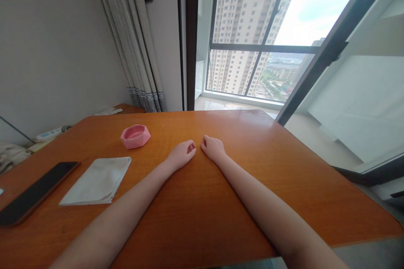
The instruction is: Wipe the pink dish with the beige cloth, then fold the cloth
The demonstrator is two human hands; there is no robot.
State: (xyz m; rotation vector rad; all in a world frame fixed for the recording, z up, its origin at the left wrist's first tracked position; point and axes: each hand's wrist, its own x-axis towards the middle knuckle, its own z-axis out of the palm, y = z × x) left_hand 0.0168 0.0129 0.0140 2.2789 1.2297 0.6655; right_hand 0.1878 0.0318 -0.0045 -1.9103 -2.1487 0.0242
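Both forearms stretch forward over the wooden table [186, 218]. My left hand [182, 154] rests on the tabletop with its fingers curled into a loose fist, and nothing shows in it. Just to its right, a small gap away, my right hand [213, 148] lies on the wood, also closed, with its fingers mostly turned out of sight. Nearest to my left hand is a pink angular ashtray [135, 136], standing to its left and farther back. A folded white cloth [96, 180] lies flat beyond my left forearm.
At the left is a long, flat black object [38, 193] with rounded corners. A white power strip [49, 134] sits past the table's left edge. Behind the table hang grey curtains [132, 38], beside a dark door frame [191, 38] and a large window [252, 46].
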